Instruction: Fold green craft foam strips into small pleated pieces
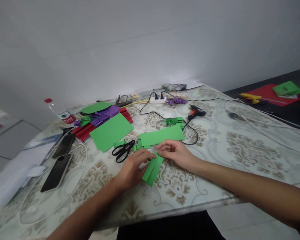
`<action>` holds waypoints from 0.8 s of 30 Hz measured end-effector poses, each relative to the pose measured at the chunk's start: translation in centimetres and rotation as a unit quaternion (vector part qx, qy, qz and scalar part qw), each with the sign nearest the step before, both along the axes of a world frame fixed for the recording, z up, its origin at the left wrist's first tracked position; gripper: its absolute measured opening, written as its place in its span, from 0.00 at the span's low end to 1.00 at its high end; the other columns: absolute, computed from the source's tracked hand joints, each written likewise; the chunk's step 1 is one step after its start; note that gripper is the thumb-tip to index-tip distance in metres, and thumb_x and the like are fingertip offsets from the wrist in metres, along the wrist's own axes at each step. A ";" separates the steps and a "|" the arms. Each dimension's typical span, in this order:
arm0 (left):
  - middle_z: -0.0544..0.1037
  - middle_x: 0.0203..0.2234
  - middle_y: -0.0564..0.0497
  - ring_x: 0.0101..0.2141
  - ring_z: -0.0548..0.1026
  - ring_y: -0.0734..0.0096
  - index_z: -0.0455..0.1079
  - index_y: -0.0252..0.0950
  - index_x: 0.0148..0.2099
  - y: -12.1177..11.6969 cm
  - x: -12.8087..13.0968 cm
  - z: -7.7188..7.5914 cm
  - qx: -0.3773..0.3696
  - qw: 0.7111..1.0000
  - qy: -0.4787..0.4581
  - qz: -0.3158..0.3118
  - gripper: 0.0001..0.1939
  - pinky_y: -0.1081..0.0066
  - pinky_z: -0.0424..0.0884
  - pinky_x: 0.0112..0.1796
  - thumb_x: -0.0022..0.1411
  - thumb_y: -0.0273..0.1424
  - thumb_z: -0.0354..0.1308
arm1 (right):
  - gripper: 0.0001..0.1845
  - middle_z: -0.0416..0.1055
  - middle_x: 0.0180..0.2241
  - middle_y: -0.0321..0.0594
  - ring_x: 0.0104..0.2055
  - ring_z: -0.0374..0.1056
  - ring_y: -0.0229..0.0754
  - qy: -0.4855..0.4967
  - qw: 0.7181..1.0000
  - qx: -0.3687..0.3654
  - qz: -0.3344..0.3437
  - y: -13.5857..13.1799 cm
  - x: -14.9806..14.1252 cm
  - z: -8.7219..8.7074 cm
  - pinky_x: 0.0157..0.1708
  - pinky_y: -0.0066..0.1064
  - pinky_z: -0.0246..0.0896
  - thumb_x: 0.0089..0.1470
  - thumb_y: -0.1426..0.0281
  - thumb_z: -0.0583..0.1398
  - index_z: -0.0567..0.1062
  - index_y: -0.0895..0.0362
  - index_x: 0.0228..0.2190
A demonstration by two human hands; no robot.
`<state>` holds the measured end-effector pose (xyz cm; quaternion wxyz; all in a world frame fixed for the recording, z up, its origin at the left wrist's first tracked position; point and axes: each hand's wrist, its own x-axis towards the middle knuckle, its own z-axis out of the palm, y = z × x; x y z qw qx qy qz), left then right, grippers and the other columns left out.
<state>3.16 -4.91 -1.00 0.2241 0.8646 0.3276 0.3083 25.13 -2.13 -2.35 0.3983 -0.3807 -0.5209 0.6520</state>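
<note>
Both hands meet over a folded strip of green paper (153,170) near the front of the table. My left hand (135,166) grips its left side, with the fingertips at the upper end. My right hand (176,154) pinches the upper right end between thumb and fingers. Just beyond the hands lies a longer green paper strip (162,135). A pair of black-handled scissors (123,151) rests left of it, the blades partly hidden under green pieces. Fringed green paper (174,122) sits behind the long strip.
A green sheet (111,132), purple paper strips (100,119) and red folded paper (83,132) lie left. Phones (57,172), a cable and a bottle (61,111) are farther left. A black glue gun (196,112) and white power strip (158,100) stand behind. A yellow glue gun (251,97) is right.
</note>
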 end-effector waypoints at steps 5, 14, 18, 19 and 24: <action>0.76 0.47 0.44 0.47 0.76 0.63 0.73 0.41 0.54 -0.1 -0.1 0.2 -0.002 0.999 0.026 -0.019 0.21 0.65 0.73 0.47 0.62 0.18 0.54 | 0.17 0.76 0.27 0.37 0.28 0.69 0.36 0.005 1.000 0.008 0.012 -0.1 0.0 0.3 0.29 0.28 0.62 0.43 0.62 0.73 0.79 0.59 0.32; 0.77 0.47 0.43 0.46 0.78 0.63 0.76 0.39 0.53 -0.2 -0.4 0.1 0.048 0.999 0.005 -0.010 0.19 0.68 0.75 0.44 0.62 0.20 0.58 | 0.15 0.77 0.29 0.38 0.28 0.69 0.36 0.023 0.999 -0.006 0.023 -0.3 0.1 0.9 0.32 0.29 0.65 0.44 0.62 0.71 0.81 0.59 0.33; 0.80 0.43 0.44 0.43 0.79 0.67 0.77 0.38 0.51 -0.2 -0.2 0.0 0.081 0.996 -0.030 0.016 0.14 0.70 0.75 0.43 0.64 0.24 0.60 | 0.14 0.78 0.32 0.39 0.31 0.72 0.37 0.049 0.997 -0.008 0.053 -0.4 0.2 0.9 0.36 0.31 0.68 0.46 0.65 0.70 0.82 0.59 0.35; 0.80 0.43 0.44 0.42 0.79 0.67 0.77 0.38 0.50 -0.2 -0.2 -0.1 0.081 0.996 -0.037 0.022 0.13 0.71 0.75 0.43 0.65 0.24 0.61 | 0.14 0.79 0.32 0.39 0.32 0.73 0.38 0.057 0.996 -0.005 0.063 -0.4 0.2 0.8 0.37 0.31 0.68 0.46 0.66 0.70 0.82 0.59 0.36; 0.81 0.40 0.45 0.40 0.80 0.68 0.78 0.37 0.47 -0.3 -0.1 0.0 0.076 0.994 -0.054 0.048 0.10 0.71 0.75 0.41 0.65 0.25 0.61 | 0.16 0.80 0.33 0.39 0.35 0.74 0.37 0.069 0.993 0.022 0.095 -0.4 0.2 0.1 0.39 0.29 0.68 0.43 0.70 0.72 0.81 0.58 0.37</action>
